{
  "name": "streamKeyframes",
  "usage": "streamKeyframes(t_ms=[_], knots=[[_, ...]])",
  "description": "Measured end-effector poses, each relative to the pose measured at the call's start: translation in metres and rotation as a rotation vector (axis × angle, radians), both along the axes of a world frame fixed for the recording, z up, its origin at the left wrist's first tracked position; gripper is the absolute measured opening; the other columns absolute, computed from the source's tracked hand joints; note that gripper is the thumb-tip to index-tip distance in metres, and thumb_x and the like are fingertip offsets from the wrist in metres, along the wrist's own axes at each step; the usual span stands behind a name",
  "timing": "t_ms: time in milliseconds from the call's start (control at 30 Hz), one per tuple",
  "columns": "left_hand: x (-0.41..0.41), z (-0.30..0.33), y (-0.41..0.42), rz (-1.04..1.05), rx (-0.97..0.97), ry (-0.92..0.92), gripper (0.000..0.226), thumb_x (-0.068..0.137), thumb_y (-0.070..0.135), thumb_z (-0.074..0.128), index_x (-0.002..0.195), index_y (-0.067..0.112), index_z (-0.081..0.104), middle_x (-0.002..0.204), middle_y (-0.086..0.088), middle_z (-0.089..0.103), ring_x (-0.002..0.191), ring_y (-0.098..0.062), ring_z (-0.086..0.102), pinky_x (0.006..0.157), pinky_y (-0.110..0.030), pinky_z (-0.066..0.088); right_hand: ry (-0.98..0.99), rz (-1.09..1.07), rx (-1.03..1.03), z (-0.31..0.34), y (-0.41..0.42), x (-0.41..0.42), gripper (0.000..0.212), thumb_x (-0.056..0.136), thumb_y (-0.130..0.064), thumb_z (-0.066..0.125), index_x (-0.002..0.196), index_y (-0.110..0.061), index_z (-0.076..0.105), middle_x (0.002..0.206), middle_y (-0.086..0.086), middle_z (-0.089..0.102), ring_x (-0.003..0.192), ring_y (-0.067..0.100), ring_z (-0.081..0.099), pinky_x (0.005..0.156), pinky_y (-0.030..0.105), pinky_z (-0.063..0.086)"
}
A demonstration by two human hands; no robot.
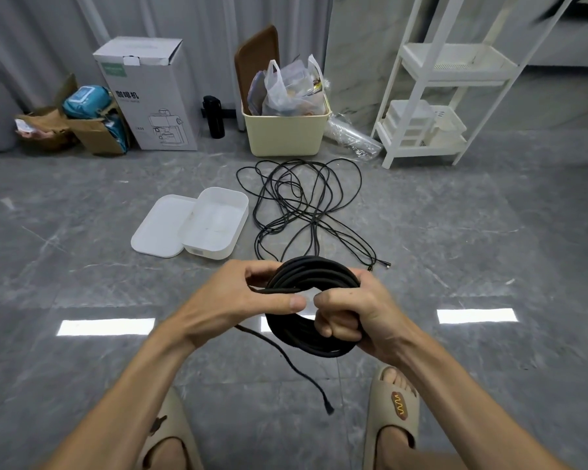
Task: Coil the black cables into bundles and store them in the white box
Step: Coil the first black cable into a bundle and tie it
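Note:
A coiled black cable bundle [306, 337] hangs in the air between both hands. My right hand [357, 317] grips the coil's right side with curled fingers. My left hand [248, 296] pinches a strand at the coil's top left between thumb and fingers. The cable's loose tail [299, 371] dangles down to a plug end near my feet. A second black cable [302, 205] lies tangled and spread on the floor ahead. The open white box [187, 232] sits left of that tangle, its lid [160, 228] lying flat against its left side.
Along the back wall stand a tall white carton [150, 96], a torn cardboard box [92, 130], a black bottle [213, 117], a cream bin [286, 137] stuffed with bags, and a white shelf rack [438, 96]. My sandalled feet [394, 408] stand on grey tile below the hands.

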State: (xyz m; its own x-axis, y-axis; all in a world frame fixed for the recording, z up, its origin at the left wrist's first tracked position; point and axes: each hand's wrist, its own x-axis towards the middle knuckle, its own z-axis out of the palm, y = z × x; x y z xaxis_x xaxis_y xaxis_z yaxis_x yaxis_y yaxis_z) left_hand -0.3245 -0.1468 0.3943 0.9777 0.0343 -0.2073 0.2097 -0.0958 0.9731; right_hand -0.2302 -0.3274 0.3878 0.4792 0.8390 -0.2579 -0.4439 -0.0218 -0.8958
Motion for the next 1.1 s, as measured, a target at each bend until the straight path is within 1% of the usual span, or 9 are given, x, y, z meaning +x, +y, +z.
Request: streamKeyframes(t_ms=[133, 267, 333, 467, 600, 700, 800, 900, 1100], knots=[[0.000, 0.003, -0.007, 0.063, -0.003, -0.040, 0.034, 0.069, 0.047, 0.080, 0.101, 0.035, 0.077, 0.094, 0.006, 0.077, 0.086, -0.004, 0.071, 0.074, -0.014, 0.051, -0.024, -0.036, -0.015, -0.002, 0.001, 0.001, 0.024, 0.073, 0.001, 0.053, 0.068, -0.014, 0.072, 0.038, -0.002, 0.026, 0.028, 0.012, 0.023, 0.050, 0.025, 0.045], [-0.003, 0.002, -0.023, 0.253, 0.137, -0.129, 0.030, 0.068, 0.055, 0.074, 0.093, 0.039, 0.077, 0.088, 0.005, 0.077, 0.086, -0.015, 0.073, 0.078, -0.030, 0.058, -0.082, -0.043, -0.035, -0.001, 0.001, 0.002, 0.025, 0.074, 0.000, 0.054, 0.063, -0.018, 0.067, 0.039, -0.001, 0.030, 0.029, 0.013, 0.026, 0.051, 0.026, 0.046], [-0.003, 0.003, -0.027, 0.283, 0.113, -0.142, 0.029, 0.065, 0.054, 0.075, 0.090, 0.039, 0.077, 0.086, 0.005, 0.077, 0.083, -0.013, 0.072, 0.077, -0.027, 0.058, -0.063, -0.018, -0.010, -0.001, -0.001, 0.002, 0.028, 0.075, 0.001, 0.053, 0.063, -0.018, 0.069, 0.037, -0.002, 0.030, 0.029, 0.012, 0.027, 0.053, 0.027, 0.046], [-0.002, 0.006, -0.024, 0.198, 0.020, -0.136, 0.020, 0.064, 0.045, 0.079, 0.080, 0.032, 0.078, 0.070, 0.009, 0.072, 0.065, 0.000, 0.064, 0.063, -0.012, 0.048, -0.005, 0.107, 0.004, 0.000, -0.008, 0.004, 0.022, 0.078, -0.002, 0.056, 0.064, -0.014, 0.067, 0.037, -0.001, 0.032, 0.031, 0.013, 0.034, 0.060, 0.028, 0.049], [-0.001, 0.004, -0.022, 0.095, 0.061, -0.092, 0.010, 0.066, 0.041, 0.080, 0.076, 0.038, 0.078, 0.066, 0.014, 0.070, 0.062, 0.004, 0.062, 0.061, -0.008, 0.044, -0.021, 0.265, -0.060, 0.000, -0.012, 0.010, 0.010, 0.080, -0.006, 0.064, 0.075, -0.013, 0.069, 0.050, 0.004, 0.055, 0.046, 0.017, 0.058, 0.071, 0.028, 0.053], [0.003, -0.001, -0.021, 0.022, 0.217, -0.010, 0.024, 0.058, 0.057, 0.076, 0.079, 0.046, 0.077, 0.073, 0.009, 0.074, 0.067, 0.003, 0.065, 0.061, -0.015, 0.049, -0.225, 0.297, -0.239, -0.002, -0.012, 0.010, 0.015, 0.080, -0.008, 0.074, 0.085, -0.023, 0.074, 0.070, 0.007, 0.068, 0.056, 0.019, 0.067, 0.064, 0.025, 0.053], [0.004, -0.007, -0.023, -0.013, 0.301, 0.034, 0.028, 0.056, 0.065, 0.073, 0.076, 0.045, 0.075, 0.065, 0.013, 0.070, 0.058, 0.004, 0.060, 0.055, -0.013, 0.044, -0.313, 0.255, -0.354, -0.004, -0.010, 0.007, 0.009, 0.076, -0.017, 0.079, 0.083, -0.020, 0.073, 0.066, 0.010, 0.067, 0.053, 0.019, 0.067, 0.056, 0.023, 0.052], [0.005, -0.008, -0.021, 0.055, 0.221, 0.047, 0.036, 0.055, 0.065, 0.072, 0.071, 0.034, 0.071, 0.056, 0.012, 0.062, 0.051, 0.001, 0.052, 0.049, -0.011, 0.038, -0.270, 0.208, -0.270, -0.002, -0.008, 0.006, 0.008, 0.078, -0.018, 0.077, 0.086, -0.020, 0.075, 0.060, 0.000, 0.067, 0.046, 0.015, 0.062, 0.054, 0.023, 0.052], [0.003, 0.001, -0.017, 0.121, -0.021, -0.008, 0.052, 0.082, 0.069, 0.057, 0.063, 0.020, 0.065, 0.058, -0.007, 0.060, 0.047, -0.016, 0.045, 0.044, -0.016, 0.029, -0.159, 0.127, -0.076, -0.001, -0.002, 0.002, 0.003, 0.082, -0.022, 0.076, 0.081, -0.024, 0.075, 0.057, -0.004, 0.064, 0.043, 0.012, 0.056, 0.061, 0.030, 0.055]])
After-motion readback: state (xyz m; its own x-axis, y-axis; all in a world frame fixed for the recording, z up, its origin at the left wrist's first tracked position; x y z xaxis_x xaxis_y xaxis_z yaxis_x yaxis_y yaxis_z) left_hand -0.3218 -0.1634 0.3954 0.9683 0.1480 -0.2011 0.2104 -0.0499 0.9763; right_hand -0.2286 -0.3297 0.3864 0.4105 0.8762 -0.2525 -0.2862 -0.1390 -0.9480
